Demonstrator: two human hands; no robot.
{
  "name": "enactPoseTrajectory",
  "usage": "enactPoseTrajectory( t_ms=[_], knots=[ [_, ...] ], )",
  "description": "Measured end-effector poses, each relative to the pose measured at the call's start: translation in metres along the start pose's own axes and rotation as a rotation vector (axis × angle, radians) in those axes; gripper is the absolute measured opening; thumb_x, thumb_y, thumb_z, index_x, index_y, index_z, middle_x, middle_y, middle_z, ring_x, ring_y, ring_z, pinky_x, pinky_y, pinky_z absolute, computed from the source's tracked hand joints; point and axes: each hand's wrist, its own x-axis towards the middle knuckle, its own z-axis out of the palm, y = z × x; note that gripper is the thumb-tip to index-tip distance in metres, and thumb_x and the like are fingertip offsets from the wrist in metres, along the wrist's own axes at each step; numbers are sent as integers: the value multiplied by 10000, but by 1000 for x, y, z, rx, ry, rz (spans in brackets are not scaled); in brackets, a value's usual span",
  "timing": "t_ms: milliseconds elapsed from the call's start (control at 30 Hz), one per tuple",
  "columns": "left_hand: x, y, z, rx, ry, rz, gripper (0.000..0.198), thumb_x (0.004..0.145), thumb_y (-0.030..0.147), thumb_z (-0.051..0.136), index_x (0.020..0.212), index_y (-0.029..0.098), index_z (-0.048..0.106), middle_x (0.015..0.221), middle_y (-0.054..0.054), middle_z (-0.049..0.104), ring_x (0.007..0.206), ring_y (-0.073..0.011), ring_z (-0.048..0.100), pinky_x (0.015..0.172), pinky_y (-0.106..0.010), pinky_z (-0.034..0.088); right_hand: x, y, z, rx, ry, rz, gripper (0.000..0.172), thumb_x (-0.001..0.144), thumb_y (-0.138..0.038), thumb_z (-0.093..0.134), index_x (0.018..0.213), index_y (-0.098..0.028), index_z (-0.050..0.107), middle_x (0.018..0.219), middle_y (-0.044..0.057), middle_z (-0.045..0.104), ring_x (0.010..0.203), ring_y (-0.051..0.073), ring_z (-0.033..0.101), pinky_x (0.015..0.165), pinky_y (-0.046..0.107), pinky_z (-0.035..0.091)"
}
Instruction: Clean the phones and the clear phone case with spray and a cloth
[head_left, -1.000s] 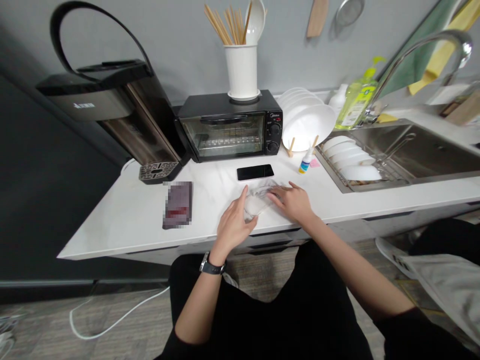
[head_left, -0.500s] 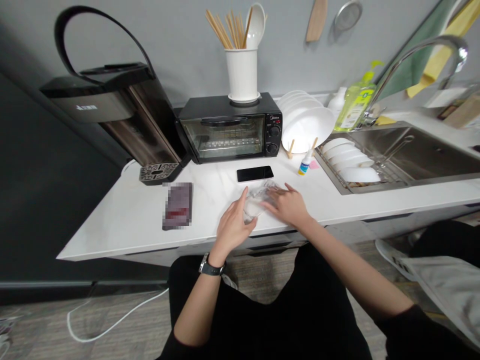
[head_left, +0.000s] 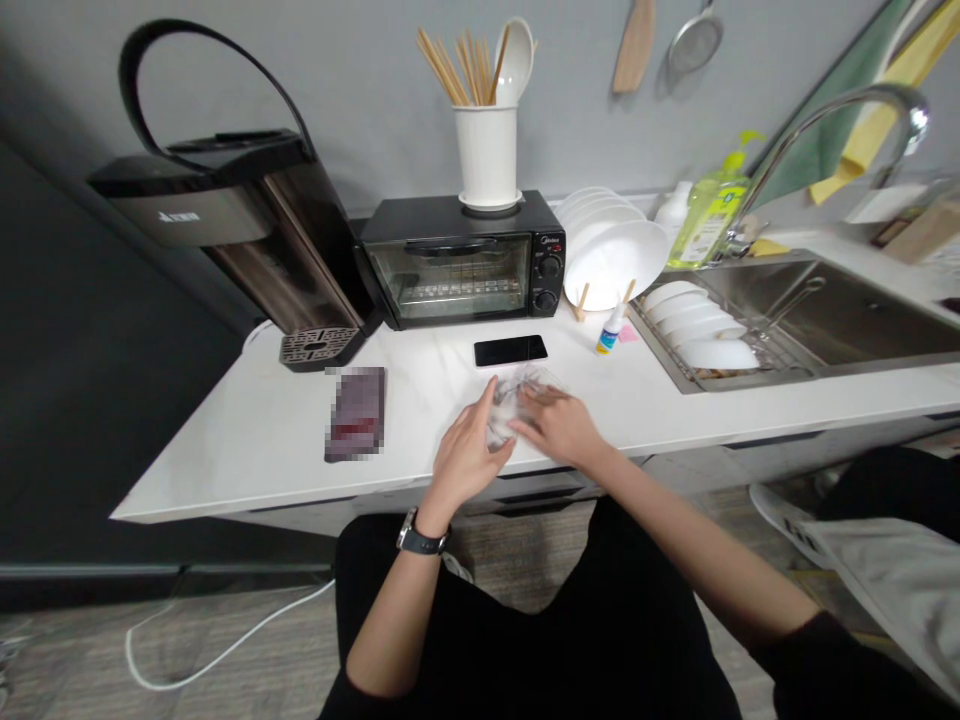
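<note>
A crumpled clear plastic bag [head_left: 517, 395] lies on the white counter [head_left: 255, 440] near its front edge. My left hand [head_left: 466, 452] rests against the bag's left side, fingers curled with the thumb on the plastic. My right hand [head_left: 559, 425] lies on the bag's right part, fingers together and pressing down on it. A black phone [head_left: 510, 350] lies flat just behind the bag. A dark watch sits on my left wrist.
A black toaster oven [head_left: 461, 260] with a white utensil holder [head_left: 487, 155] on top stands at the back. A dark water dispenser [head_left: 247, 230] is at left, a blurred dark card [head_left: 356, 412] before it. White plates [head_left: 611, 255], a small bottle [head_left: 611, 328], a sink [head_left: 817, 310] with bowls at right.
My right hand has slid leftwards over the bag towards my left hand, bunching the plastic smaller. The left hand has hardly moved.
</note>
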Motion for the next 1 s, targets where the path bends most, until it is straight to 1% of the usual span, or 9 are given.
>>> enactPoseTrajectory(
  t_ms=[133,233,333,433,567,700,800,900,1000],
  knots=[
    [0,-1,0,-6,-21,-5,957,915,312,647,1684,261,80,1512,-140,553,1357,-300,558,1116,-467,473,-15,-21,-1,199,-60,-160,449,1071,-533,471,1305,-230,705,1377,81,708,1322,233,645,1192,441,434],
    [0,-1,1,-19,-10,2,963,917,341,666,1683,289,85,1498,-121,572,1360,-303,561,1128,-477,466,-19,4,-13,134,-54,-57,402,1085,-500,454,1248,-271,742,1308,51,748,1242,238,699,1188,475,434],
    [0,0,1,-32,7,26,960,915,325,672,1679,334,90,1529,-85,556,1379,-297,549,1145,-477,455,-7,25,-16,-46,-20,85,450,1078,-516,457,1217,-220,765,1223,108,779,1118,281,755,1163,512,446],
    [0,-1,0,-40,8,36,950,911,286,657,1680,327,100,1552,-86,538,1379,-290,546,1144,-462,456,2,7,-5,-30,-17,-3,563,1028,-602,517,1303,-153,716,1315,165,730,1243,315,693,1167,496,446],
    [-1,-2,-1,-25,-14,50,944,914,279,640,1684,282,94,1606,-113,476,1391,-295,526,1133,-451,462,-11,-24,2,208,-37,-146,490,1039,-588,509,1291,-220,712,1340,86,731,1310,243,653,1168,417,460],
    [0,-2,0,-3,-3,42,933,928,333,653,1682,298,105,1607,-98,482,1384,-301,530,1133,-458,462,-21,4,-9,143,-21,13,397,1089,-484,448,1224,-264,750,1293,49,756,1209,227,716,1169,449,457],
    [0,-1,1,0,5,35,930,926,332,658,1680,310,114,1603,-86,488,1387,-300,528,1151,-466,446,-12,20,-8,-19,15,113,441,1067,-506,487,1274,-203,733,1320,121,734,1203,286,717,1168,503,450],
    [0,0,0,-7,5,32,918,924,304,646,1680,307,125,1584,-91,503,1376,-294,537,1149,-461,449,-4,2,2,1,28,42,559,1027,-571,539,1355,-140,678,1400,178,673,1337,320,628,1163,495,458],
    [-1,0,0,-3,-3,42,932,913,260,637,1682,296,113,1549,-105,532,1352,-293,551,1120,-454,470,-11,-22,3,169,-9,-104,519,1010,-595,562,1317,-200,699,1360,121,715,1347,275,625,1188,469,440]
  ],
)
